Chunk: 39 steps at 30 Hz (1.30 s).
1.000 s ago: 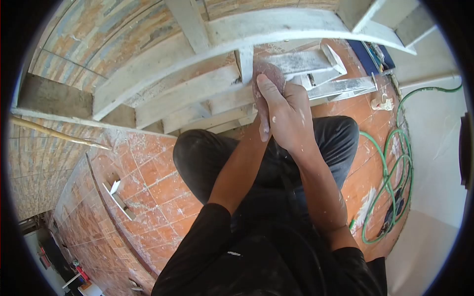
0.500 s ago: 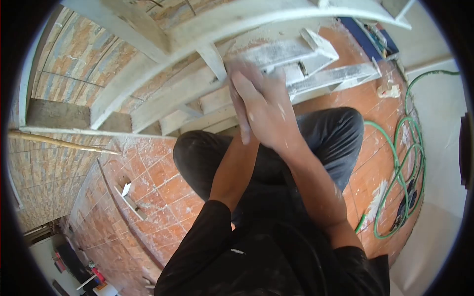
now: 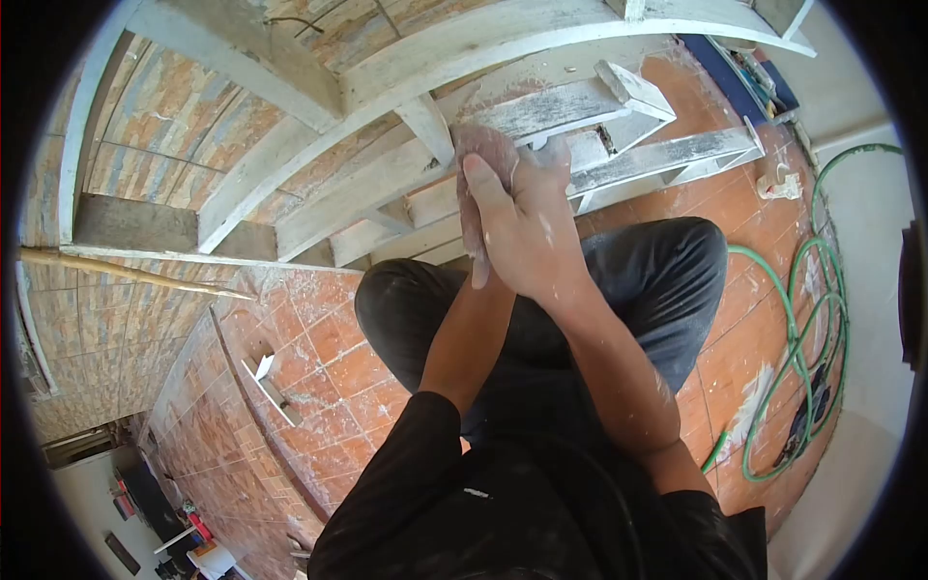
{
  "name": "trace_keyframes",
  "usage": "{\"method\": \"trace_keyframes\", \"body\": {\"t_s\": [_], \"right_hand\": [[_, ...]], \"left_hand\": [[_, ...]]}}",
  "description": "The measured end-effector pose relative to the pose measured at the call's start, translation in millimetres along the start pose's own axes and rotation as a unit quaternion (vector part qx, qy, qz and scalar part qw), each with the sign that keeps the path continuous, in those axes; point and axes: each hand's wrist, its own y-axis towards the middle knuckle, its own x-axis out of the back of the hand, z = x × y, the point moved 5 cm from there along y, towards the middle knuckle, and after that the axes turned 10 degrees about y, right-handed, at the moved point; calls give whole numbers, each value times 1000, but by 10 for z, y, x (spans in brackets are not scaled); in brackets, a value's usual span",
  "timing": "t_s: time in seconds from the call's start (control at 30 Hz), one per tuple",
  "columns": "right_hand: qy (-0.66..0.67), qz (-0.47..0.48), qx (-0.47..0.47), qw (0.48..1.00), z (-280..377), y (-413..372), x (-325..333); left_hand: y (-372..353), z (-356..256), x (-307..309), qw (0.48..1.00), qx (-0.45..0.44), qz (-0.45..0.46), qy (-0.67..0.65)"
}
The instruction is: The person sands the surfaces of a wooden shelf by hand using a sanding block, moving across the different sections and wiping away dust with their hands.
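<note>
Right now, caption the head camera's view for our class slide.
Right hand against left hand, a seated person faces a curved white frame, green hose looped on orange floor tiles.

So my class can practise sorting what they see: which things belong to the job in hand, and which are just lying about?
Likely in the job:
- left hand
- right hand
- whitish frame

Seemingly lying about:
- green hose
- blue box
- rag-like lump

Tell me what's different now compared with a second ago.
The right hand and left hand, pressed together, have shifted leftward relative to the knees. The camera view shifted too. Nothing was visibly taken hold of or let go. The green hose still lies looped, and the white frame looks unchanged.
</note>
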Motion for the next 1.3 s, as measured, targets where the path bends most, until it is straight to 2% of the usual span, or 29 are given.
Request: {"method": "trace_keyframes", "body": {"t_s": [0.07,0.1,0.13,0.17,0.23,0.27,0.43,0.47,0.57,0.63,0.7,0.77,0.9,0.93,1.03,1.1,1.2,1.27,1.3], "right_hand": [[-75,-82,171,979,151,-105,75],[3,26,-60,998,172,84,64],[79,130,-285,946,119,77,-5],[78,130,-284,947,60,11,-10],[89,85,-155,980,19,-42,10],[87,87,-147,981,6,14,24],[23,199,-303,932,143,117,13],[30,188,-250,949,45,66,15],[26,187,-202,961,29,-48,103],[33,186,-204,960,4,-119,79],[56,179,-282,941,-64,81,-16],[32,147,-168,974,29,-42,91],[48,193,-227,953,-4,-148,92],[16,175,-184,967,-18,-131,44],[79,176,-92,977,94,-167,152],[145,214,-271,927,147,-339,349],[153,198,-261,932,176,-488,646],[167,119,-268,941,146,-488,856],[148,114,-283,941,93,-504,986]], "left_hand": [[-6,-1,0,1000,1,2,-1],[25,-4,-19,1000,0,-1,0],[17,-26,-16,1000,2,-1,3],[26,-32,-7,1000,1,-1,5],[14,-51,-9,1000,4,-9,3],[-1,-64,-7,1000,4,-9,6],[33,-84,-38,1000,7,-9,9],[18,-87,-17,1000,8,-11,9],[30,-118,-18,1000,9,-19,9],[59,-117,-83,1000,5,-13,13],[98,-139,-98,1000,0,-13,14],[37,-137,-60,1000,7,-14,16],[-19,-110,-14,1000,11,-8,28],[16,-92,5,999,12,-9,31],[56,-97,-46,999,10,-18,40],[100,-92,-92,999,6,-20,46],[170,-82,-126,997,5,-25,66],[207,-128,-136,997,6,-34,65],[223,-143,-148,997,11,-36,60]]}}
